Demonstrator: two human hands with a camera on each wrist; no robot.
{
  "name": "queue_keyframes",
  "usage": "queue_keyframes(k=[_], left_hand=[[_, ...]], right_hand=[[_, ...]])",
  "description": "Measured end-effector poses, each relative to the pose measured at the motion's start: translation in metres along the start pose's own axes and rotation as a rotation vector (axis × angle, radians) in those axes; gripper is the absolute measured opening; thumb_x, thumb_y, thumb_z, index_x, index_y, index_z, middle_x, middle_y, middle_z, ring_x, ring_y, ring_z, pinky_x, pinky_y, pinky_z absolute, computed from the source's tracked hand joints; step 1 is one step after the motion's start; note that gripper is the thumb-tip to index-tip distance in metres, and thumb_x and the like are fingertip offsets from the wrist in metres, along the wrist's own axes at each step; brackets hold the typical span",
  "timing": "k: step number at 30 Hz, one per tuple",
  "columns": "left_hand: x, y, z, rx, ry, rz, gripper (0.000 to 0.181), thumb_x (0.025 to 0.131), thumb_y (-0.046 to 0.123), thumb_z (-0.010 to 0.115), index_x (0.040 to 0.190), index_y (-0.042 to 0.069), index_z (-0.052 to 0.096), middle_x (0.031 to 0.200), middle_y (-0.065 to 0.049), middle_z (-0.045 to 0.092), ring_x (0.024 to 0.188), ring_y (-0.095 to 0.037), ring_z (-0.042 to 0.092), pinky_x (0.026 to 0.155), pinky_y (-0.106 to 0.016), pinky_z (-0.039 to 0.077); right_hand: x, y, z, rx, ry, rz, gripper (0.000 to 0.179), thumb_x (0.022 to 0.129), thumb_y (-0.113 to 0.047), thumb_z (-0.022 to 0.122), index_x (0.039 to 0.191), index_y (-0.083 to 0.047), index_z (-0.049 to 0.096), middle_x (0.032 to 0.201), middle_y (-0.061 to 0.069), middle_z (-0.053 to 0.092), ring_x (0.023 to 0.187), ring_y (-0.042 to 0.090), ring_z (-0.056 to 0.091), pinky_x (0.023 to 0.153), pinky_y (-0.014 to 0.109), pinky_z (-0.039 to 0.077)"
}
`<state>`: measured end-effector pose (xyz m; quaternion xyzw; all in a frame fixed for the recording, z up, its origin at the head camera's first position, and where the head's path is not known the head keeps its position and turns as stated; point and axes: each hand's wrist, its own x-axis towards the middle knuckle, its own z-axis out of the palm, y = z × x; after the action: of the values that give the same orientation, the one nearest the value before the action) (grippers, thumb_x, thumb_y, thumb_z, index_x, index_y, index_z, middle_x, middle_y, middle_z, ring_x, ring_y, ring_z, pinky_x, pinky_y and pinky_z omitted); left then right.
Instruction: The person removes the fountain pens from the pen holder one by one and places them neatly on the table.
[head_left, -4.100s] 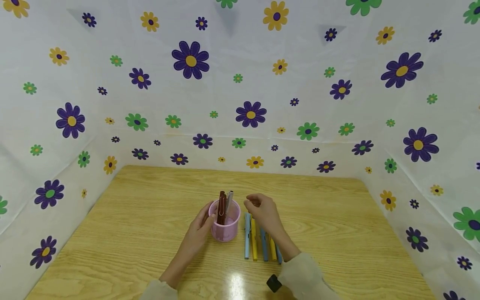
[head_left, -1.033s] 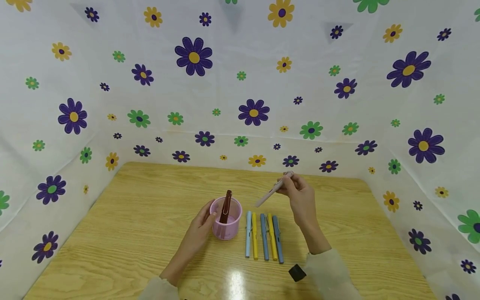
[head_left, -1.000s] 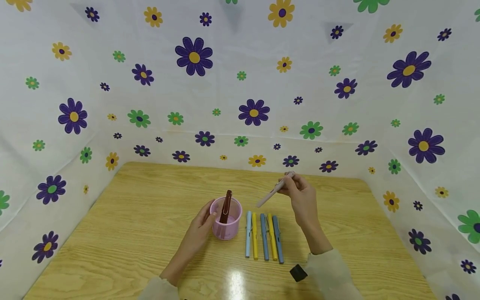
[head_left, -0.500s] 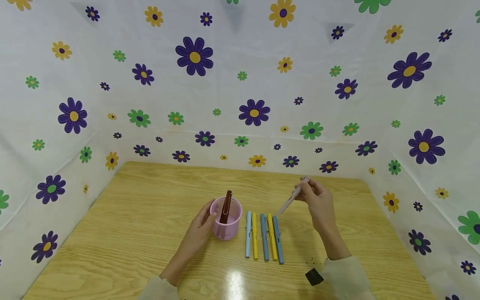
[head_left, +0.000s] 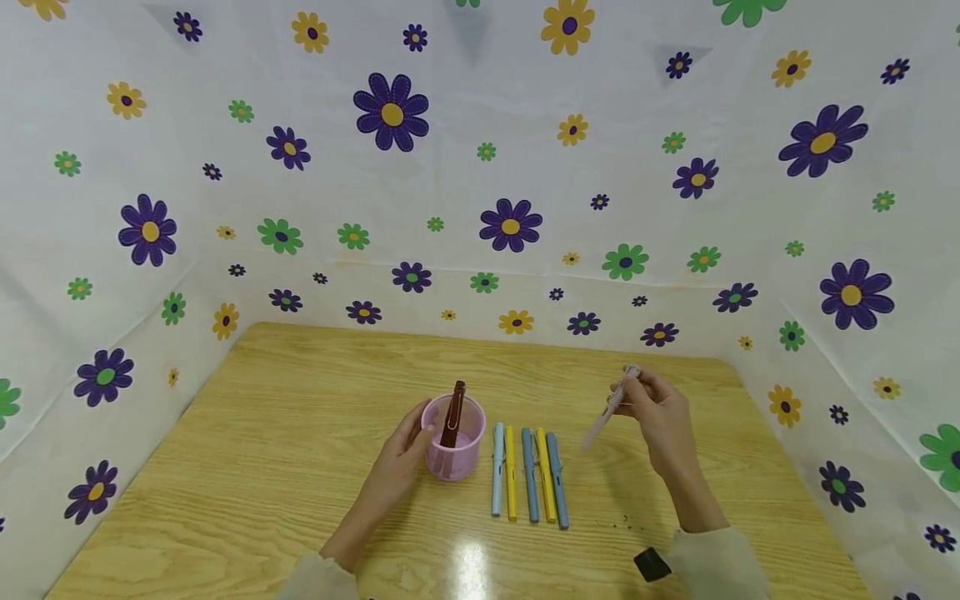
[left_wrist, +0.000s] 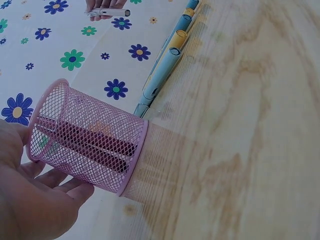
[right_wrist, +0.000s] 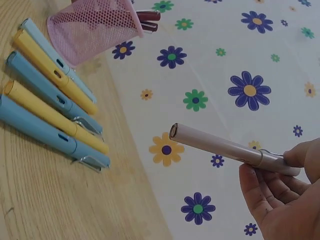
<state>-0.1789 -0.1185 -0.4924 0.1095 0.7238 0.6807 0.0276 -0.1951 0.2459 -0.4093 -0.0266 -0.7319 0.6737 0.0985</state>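
My left hand (head_left: pixel 401 450) holds a pink mesh pen cup (head_left: pixel 452 465) upright on the table, thumb at the rim and fingers along its side. Two dark red-brown pens (right_wrist: pixel 149 21) stand inside the cup, leaning together. My right hand (head_left: pixel 660 417) pinches a pale pinkish-grey pen (right_wrist: pixel 215 146) near its clip end, tilted with the other end pointing down and left, above the table. Between the hands lies a row of pens side by side: a light blue pen (head_left: pixel 498 471), a yellow pen (head_left: pixel 512 475), a blue pen (head_left: pixel 530 475), another yellow pen (head_left: pixel 545 475) and another blue pen (head_left: pixel 557 482).
The wooden table (head_left: pixel 315 392) is enclosed at the back and sides by a white flowered cloth (head_left: pixel 450 192). Small dark specks (head_left: pixel 626 523) lie on the table near the right wrist. A black square piece (head_left: pixel 652 565) sits beside the right sleeve.
The pale pen stood in the cup at first; my right hand has since lifted it out and carried it right, past the row, and slightly nearer. The left hand stays on the cup.
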Motion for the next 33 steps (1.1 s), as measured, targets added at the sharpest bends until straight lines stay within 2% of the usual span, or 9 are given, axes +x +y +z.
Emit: queue_keyframes(k=[4, 11, 17, 27, 30, 33], left_hand=[[0.0, 0.001, 0.001, -0.001, -0.002, -0.004, 0.056, 0.112, 0.021, 0.047, 0.159, -0.004, 0.03, 0.163, -0.025, 0.03, 0.152, -0.04, 0.027, 0.124, -0.046, 0.021], [-0.001, 0.002, 0.0, -0.012, -0.002, -0.006, 0.057, 0.112, 0.022, 0.047, 0.159, -0.004, 0.029, 0.164, -0.024, 0.029, 0.152, -0.039, 0.026, 0.124, -0.046, 0.021], [0.0, 0.003, 0.0, -0.009, 0.001, -0.006, 0.056, 0.112, 0.021, 0.047, 0.159, -0.003, 0.031, 0.164, -0.023, 0.03, 0.152, -0.038, 0.026, 0.124, -0.044, 0.021], [-0.001, 0.002, 0.0, -0.01, -0.002, -0.014, 0.056, 0.112, 0.022, 0.048, 0.159, -0.003, 0.03, 0.164, -0.024, 0.03, 0.152, -0.038, 0.026, 0.124, -0.044, 0.021], [-0.001, 0.002, 0.0, -0.014, -0.002, -0.014, 0.056, 0.112, 0.022, 0.048, 0.159, -0.003, 0.03, 0.164, -0.024, 0.029, 0.152, -0.038, 0.026, 0.124, -0.043, 0.021], [-0.001, 0.002, 0.0, -0.013, -0.001, -0.015, 0.056, 0.112, 0.022, 0.048, 0.159, -0.003, 0.03, 0.164, -0.024, 0.029, 0.152, -0.038, 0.026, 0.124, -0.043, 0.021]], right_hand=[[-0.003, 0.002, -0.007, -0.035, -0.006, 0.003, 0.044, 0.109, -0.022, 0.056, 0.137, 0.012, 0.053, 0.097, -0.004, 0.072, 0.091, 0.015, 0.072, 0.08, 0.026, 0.063], [-0.004, 0.008, -0.014, -0.064, -0.01, 0.027, 0.041, 0.108, -0.023, 0.057, 0.133, 0.01, 0.054, 0.101, 0.007, 0.072, 0.087, 0.012, 0.071, 0.079, 0.028, 0.063], [-0.006, 0.012, -0.019, -0.118, -0.044, 0.043, 0.043, 0.109, -0.023, 0.055, 0.136, 0.01, 0.053, 0.103, 0.007, 0.072, 0.087, 0.013, 0.071, 0.079, 0.028, 0.063], [-0.007, 0.023, -0.021, -0.145, -0.068, 0.086, 0.043, 0.109, -0.023, 0.055, 0.137, 0.01, 0.053, 0.098, -0.004, 0.072, 0.088, 0.019, 0.072, 0.08, 0.03, 0.063], [-0.008, 0.027, -0.02, -0.157, -0.086, 0.095, 0.043, 0.109, -0.022, 0.056, 0.137, 0.01, 0.053, 0.099, 0.0, 0.072, 0.089, 0.021, 0.072, 0.08, 0.03, 0.063], [-0.008, 0.03, -0.019, -0.162, -0.109, 0.104, 0.042, 0.109, -0.021, 0.056, 0.138, 0.01, 0.053, 0.105, 0.01, 0.071, 0.089, 0.022, 0.072, 0.081, 0.031, 0.063]])
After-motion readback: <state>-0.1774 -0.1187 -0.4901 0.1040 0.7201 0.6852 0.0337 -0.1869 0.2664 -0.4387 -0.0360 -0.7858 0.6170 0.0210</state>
